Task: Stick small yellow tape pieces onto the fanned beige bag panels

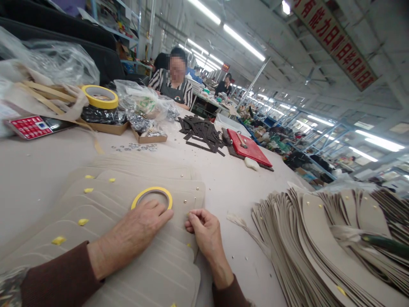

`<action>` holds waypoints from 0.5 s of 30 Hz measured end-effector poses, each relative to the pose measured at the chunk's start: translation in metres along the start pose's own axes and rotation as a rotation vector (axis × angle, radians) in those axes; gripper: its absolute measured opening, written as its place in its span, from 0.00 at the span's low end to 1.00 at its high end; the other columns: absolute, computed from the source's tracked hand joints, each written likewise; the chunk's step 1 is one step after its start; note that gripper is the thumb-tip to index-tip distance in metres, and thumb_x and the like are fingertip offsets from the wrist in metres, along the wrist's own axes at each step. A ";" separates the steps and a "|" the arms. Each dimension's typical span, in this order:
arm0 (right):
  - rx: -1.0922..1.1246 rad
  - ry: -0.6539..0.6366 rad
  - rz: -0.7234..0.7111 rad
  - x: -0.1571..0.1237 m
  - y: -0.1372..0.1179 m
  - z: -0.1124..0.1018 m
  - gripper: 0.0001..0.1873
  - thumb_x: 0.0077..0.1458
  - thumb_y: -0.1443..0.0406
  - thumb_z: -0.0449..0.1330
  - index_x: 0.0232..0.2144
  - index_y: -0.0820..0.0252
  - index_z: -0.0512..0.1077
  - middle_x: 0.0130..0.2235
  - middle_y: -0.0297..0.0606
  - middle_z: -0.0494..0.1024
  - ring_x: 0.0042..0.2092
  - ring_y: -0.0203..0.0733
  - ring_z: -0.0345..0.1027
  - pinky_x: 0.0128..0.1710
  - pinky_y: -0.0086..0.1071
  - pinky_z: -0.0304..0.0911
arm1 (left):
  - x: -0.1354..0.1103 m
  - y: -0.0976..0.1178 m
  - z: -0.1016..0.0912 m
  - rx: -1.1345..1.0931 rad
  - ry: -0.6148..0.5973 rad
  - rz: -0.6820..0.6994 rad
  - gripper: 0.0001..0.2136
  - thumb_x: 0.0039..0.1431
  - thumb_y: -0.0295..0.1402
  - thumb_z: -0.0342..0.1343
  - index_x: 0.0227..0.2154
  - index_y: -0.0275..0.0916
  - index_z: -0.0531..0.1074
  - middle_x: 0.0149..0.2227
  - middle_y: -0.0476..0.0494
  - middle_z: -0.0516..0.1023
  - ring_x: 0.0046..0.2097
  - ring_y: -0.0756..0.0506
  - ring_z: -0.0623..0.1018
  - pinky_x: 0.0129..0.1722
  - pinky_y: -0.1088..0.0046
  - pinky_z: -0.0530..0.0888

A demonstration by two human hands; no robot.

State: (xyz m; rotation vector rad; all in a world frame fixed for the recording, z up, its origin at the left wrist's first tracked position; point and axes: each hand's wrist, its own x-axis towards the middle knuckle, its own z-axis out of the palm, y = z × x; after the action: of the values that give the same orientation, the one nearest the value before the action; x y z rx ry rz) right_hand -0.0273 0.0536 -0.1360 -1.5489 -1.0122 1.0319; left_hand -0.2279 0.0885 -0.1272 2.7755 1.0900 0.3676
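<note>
A roll of yellow tape (137, 197) lies on overlapping beige sheet pieces (111, 221), which have rounded ends. My left hand (137, 230) is closed over the near rim of the roll, its fingertips reaching into the ring. Just to the right, my right hand (207, 234) pinches thumb and forefinger together at the pieces' right edge. What is between those fingertips is too small to make out. Small yellow tape bits (59, 241) stick to several pieces along the left. Small metal studs (185, 201) show near their right ends.
Bundled beige strips (287, 230) fill the right side, with a dark-handled tool (383, 243) on them. Behind lie dark strips (203, 132), a red slab (249, 149), boxed metal parts (150, 135) and another yellow tape roll (107, 102). A co-worker (175, 81) sits across the table.
</note>
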 end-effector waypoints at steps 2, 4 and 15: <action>-0.009 -0.005 0.003 0.001 0.001 -0.002 0.16 0.48 0.55 0.66 0.30 0.65 0.76 0.23 0.36 0.79 0.25 0.35 0.73 0.28 0.26 0.70 | -0.006 -0.005 0.003 -0.052 0.011 -0.002 0.14 0.59 0.16 0.46 0.38 0.39 0.71 0.37 0.42 0.74 0.37 0.41 0.71 0.39 0.65 0.67; -0.013 -0.020 0.014 0.002 0.001 -0.005 0.18 0.47 0.54 0.67 0.30 0.64 0.76 0.23 0.36 0.79 0.26 0.35 0.74 0.29 0.26 0.70 | -0.013 -0.010 0.006 -0.111 0.009 0.008 0.13 0.59 0.17 0.46 0.38 0.40 0.70 0.36 0.44 0.73 0.36 0.43 0.71 0.37 0.66 0.66; -0.270 -0.205 0.146 -0.019 -0.005 -0.006 0.07 0.48 0.65 0.62 0.25 0.65 0.76 0.17 0.30 0.72 0.18 0.28 0.60 0.17 0.20 0.56 | -0.030 -0.009 0.007 -0.125 -0.026 0.004 0.15 0.58 0.15 0.47 0.39 0.40 0.71 0.37 0.44 0.75 0.37 0.41 0.73 0.37 0.66 0.67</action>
State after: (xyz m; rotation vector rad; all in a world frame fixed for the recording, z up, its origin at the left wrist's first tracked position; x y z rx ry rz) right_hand -0.0277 0.0349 -0.1272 -1.7830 -1.2344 1.2134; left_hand -0.2532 0.0745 -0.1407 2.6661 1.0197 0.3846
